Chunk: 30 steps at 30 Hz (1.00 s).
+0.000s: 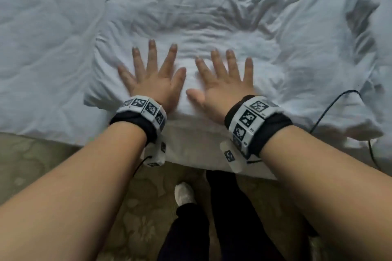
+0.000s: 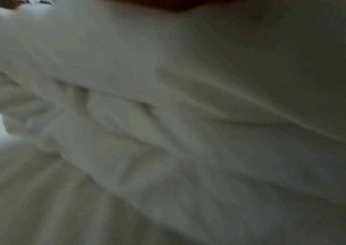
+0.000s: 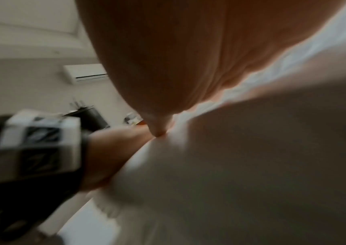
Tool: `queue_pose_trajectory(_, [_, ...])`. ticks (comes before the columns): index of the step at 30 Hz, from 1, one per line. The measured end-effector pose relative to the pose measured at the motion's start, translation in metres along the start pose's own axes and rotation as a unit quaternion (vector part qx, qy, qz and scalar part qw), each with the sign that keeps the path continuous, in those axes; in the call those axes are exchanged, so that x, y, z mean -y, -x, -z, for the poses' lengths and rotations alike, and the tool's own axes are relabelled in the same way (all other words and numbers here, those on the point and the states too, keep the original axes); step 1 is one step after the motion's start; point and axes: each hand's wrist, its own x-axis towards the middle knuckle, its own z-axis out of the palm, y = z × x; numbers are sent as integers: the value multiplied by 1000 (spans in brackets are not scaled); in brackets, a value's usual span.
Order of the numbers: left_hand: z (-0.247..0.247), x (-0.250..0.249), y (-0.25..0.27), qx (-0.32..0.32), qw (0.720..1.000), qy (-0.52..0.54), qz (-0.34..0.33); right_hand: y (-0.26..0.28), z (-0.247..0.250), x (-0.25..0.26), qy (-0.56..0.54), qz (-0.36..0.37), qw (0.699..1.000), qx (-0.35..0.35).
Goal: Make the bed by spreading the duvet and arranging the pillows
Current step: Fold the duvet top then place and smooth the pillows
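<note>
A wrinkled white pillow (image 1: pixel 191 27) lies at the near edge of the bed. Both hands press flat on its near part with fingers spread: my left hand (image 1: pixel 152 78) toward the pillow's left corner, my right hand (image 1: pixel 222 82) just beside it, thumbs almost meeting. Neither hand holds anything. A quilted white duvet (image 1: pixel 42 48) covers the bed to the left of the pillow. A second white pillow (image 1: pixel 318 59) lies crumpled at the right. The left wrist view shows only blurred white fabric (image 2: pixel 168 132). In the right wrist view my palm (image 3: pixel 188 58) rests on white fabric (image 3: pixel 251 165).
A black cable (image 1: pixel 331 108) runs over the right pillow and off the bed edge. Patterned beige carpet (image 1: pixel 42 165) lies below the bed edge, with my dark-trousered legs and a white shoe (image 1: pixel 183 195) close to it. An air conditioner (image 3: pixel 86 73) hangs on the far wall.
</note>
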Motion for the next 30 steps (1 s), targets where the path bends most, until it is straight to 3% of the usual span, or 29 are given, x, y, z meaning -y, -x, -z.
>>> queue_pose_trajectory(2, [-21, 0, 19, -5, 999, -18, -29, 20, -29, 4, 41, 25, 999, -8])
queue_pose_trajectory(7, [-49, 26, 23, 42, 998, -45, -25, 47, -55, -109, 75, -87, 990, -79])
queue_pose_trajectory(9, [-50, 18, 23, 45, 998, -46, -23, 63, -64, -139, 59, -146, 984, -82])
queue_pose_trajectory(12, [-42, 4, 25, 42, 998, -46, 16, 89, -81, -152, -16, -250, 968, -28])
queue_pose_trajectory(14, [-23, -17, 20, 10, 999, -5, 36, 98, -70, -151, -53, -277, 958, -45])
queue_pose_trajectory(16, [-4, -56, 8, -53, 998, 34, -5, 88, -43, -147, -50, -251, 956, -145])
queue_pose_trajectory(18, [1, -108, -3, -57, 994, 41, -83, 65, -20, -149, -43, -211, 951, -223])
queue_pose_trajectory(20, [-12, -154, -8, -13, 993, 22, -114, 41, -28, -165, -39, -210, 954, -210])
queue_pose_trajectory(23, [-55, -182, -11, 46, 993, -37, -98, 31, -88, -198, -59, -237, 959, -145])
queue_pose_trajectory(26, [-86, -181, -10, 49, 992, -62, -94, 29, -131, -206, -72, -235, 956, -159])
queue_pose_trajectory(30, [-96, -186, -25, 47, 993, -73, -78, 10, -140, -208, -106, -230, 955, -155])
